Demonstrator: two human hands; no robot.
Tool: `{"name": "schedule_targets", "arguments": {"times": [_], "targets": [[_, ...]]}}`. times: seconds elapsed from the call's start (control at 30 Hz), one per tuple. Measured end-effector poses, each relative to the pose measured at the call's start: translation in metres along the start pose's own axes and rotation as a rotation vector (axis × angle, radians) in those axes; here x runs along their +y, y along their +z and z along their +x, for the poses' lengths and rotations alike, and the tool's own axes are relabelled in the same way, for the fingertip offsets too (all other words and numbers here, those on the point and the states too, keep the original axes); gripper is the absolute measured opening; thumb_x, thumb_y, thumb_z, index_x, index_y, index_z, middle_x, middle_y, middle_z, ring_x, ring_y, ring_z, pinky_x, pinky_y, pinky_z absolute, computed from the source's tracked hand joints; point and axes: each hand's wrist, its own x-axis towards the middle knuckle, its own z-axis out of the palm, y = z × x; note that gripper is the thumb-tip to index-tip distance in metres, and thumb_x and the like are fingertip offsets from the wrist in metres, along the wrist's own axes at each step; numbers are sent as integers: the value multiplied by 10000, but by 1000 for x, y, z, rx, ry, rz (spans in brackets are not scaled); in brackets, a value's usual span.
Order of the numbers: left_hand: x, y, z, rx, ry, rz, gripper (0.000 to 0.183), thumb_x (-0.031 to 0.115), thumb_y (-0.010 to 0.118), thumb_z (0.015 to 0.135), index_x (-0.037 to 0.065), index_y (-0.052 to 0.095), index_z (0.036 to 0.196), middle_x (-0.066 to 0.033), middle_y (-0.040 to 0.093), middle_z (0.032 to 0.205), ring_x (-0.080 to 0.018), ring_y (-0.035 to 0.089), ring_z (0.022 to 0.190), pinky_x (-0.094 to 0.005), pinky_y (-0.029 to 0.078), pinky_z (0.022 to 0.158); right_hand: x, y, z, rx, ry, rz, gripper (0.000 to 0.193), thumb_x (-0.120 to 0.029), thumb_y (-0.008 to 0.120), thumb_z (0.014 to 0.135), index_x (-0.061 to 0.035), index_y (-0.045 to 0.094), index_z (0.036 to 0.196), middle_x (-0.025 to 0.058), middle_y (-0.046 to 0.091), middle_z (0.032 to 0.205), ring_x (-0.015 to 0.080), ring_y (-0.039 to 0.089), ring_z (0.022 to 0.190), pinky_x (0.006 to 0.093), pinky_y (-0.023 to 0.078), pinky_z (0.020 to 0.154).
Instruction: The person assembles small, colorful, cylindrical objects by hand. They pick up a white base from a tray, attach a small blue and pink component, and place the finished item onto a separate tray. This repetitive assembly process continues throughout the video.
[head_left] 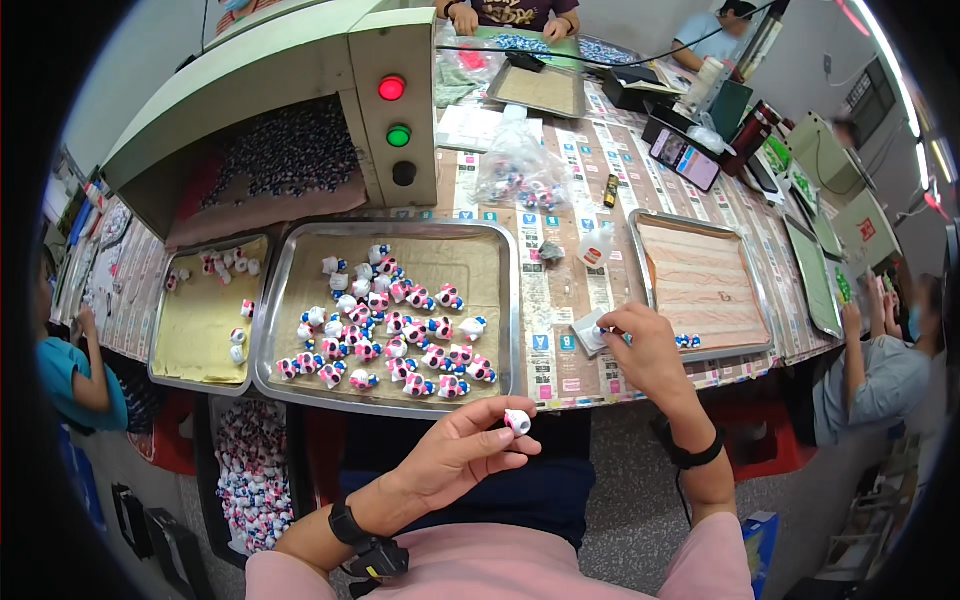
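Observation:
My left hand (470, 447) pinches a small white and pink toy figurine part (517, 421) between thumb and fingers, in front of the table's near edge. Over a small white square dish (590, 331), my right hand (645, 350) has its fingertips together on a small blue piece (604, 331), partly hidden by the fingers. Left of centre, a large metal tray (480, 265) bears many pink, white and blue figurines (400, 325). Several small blue and white pieces (688, 341) lie at the near edge of the cloth-lined right tray (705, 270).
A beige machine (395, 150) with red and green lights stands behind the trays. A smaller tray (205, 330) and a dark bin of figurines (252, 470) are at left. A white bottle (597, 243), a clear bag (525, 170) and a phone (685, 158) sit beyond. Other people work around.

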Motion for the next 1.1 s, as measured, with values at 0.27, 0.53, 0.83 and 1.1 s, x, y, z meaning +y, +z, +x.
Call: {"name": "schedule_targets", "arguments": {"times": [0.27,0.53,0.83,1.1], "targets": [[-8,-4,5,16,17,-8,376,82,583,944,16,496,1304,-71,606,1076,-162,642,990,-245,562,846,-18,-11,-9,-33,110,209,162,3,676,771,-4,691,931,118,662,896,214,646,779,306,501,676],[-11,-1,9,64,32,15,345,62,581,941,14,520,1277,-89,620,1094,-178,645,1012,-259,561,859,-72,-15,-47,-173,100,776,209,-2,709,796,-16,691,1004,90,663,978,128,625,812,237,498,681],[-13,0,8,82,23,54,319,57,618,916,9,549,1223,-101,631,1086,-187,650,998,-272,564,858,-84,-8,-53,-201,94,808,223,-1,716,806,-16,698,1028,92,657,962,126,635,829,225,506,687],[-12,3,9,66,-2,67,303,52,621,913,-2,557,1204,-104,638,1066,-190,657,975,-274,566,847,-80,-6,-58,-168,92,861,213,-16,735,801,-21,709,1013,92,666,956,128,637,822,230,513,682]]}}
